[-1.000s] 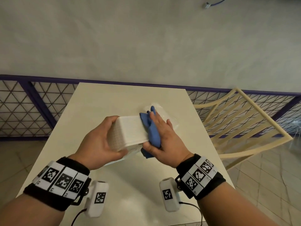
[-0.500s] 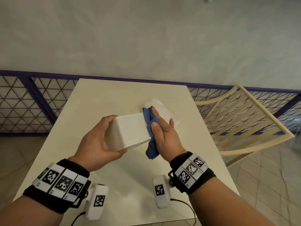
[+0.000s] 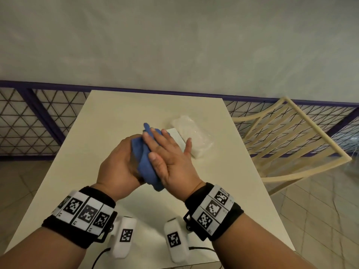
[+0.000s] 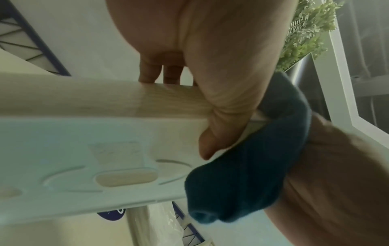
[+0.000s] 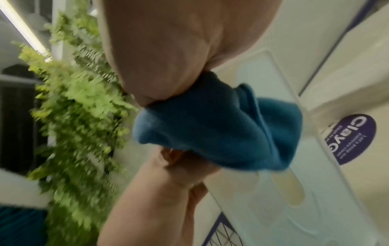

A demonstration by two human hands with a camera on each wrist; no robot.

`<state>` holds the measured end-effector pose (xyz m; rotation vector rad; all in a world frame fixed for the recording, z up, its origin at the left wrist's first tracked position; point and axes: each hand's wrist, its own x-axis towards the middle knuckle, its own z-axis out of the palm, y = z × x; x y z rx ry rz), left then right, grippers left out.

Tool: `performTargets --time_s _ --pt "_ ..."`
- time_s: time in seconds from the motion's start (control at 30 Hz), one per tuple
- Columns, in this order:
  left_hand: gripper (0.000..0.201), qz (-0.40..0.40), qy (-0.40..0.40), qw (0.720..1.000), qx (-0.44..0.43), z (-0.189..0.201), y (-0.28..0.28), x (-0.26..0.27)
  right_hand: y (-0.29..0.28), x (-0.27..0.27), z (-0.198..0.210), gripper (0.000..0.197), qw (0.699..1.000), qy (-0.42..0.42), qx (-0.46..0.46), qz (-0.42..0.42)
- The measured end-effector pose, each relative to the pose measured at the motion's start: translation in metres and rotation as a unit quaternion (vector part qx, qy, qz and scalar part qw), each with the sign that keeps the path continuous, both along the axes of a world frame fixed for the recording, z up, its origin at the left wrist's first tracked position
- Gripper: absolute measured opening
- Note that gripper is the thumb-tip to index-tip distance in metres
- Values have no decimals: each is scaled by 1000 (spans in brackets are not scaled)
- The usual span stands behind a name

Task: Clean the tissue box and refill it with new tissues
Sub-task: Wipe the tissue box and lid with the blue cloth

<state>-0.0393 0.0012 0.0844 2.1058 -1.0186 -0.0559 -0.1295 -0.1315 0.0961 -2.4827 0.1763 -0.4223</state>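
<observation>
My left hand (image 3: 118,162) grips the white tissue box (image 3: 177,139) at its near end, above the table; the hands hide most of it. In the left wrist view my thumb (image 4: 219,126) lies on the box (image 4: 84,149), whose white face has an oval slot. The right hand (image 3: 169,154) presses the blue cloth (image 3: 145,166) flat onto the box with straight, spread fingers. The cloth (image 5: 221,133) bunches under my right palm against the box (image 5: 294,191). A clear-wrapped pack of new tissues (image 3: 192,139) lies on the table just right of the box.
The cream table (image 3: 116,117) stands against a grey wall with a purple-framed lattice rail (image 3: 29,121) behind it. A cream slatted chair (image 3: 287,144) leans at the table's right side. Green foliage (image 5: 80,99) shows in the right wrist view.
The right hand has swept the cloth leftward from the box's right end over its top, up against my left hand. The tissue pack behind is now uncovered.
</observation>
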Motion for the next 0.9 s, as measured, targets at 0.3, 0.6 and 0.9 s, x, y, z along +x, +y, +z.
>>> performTargets --time_s 0.3,0.6,0.9 --pt "78 42 -13 999 -31 -2 4 0 -57 -2 -10 57 893 111 403 -168" --pt "71 -16 -128 992 3 -36 5 1 -97 -25 -28 17 883 -2 329 -334" --pt "84 -13 -241 957 158 -107 -36 0 -109 -93 -74 65 931 139 155 -300"
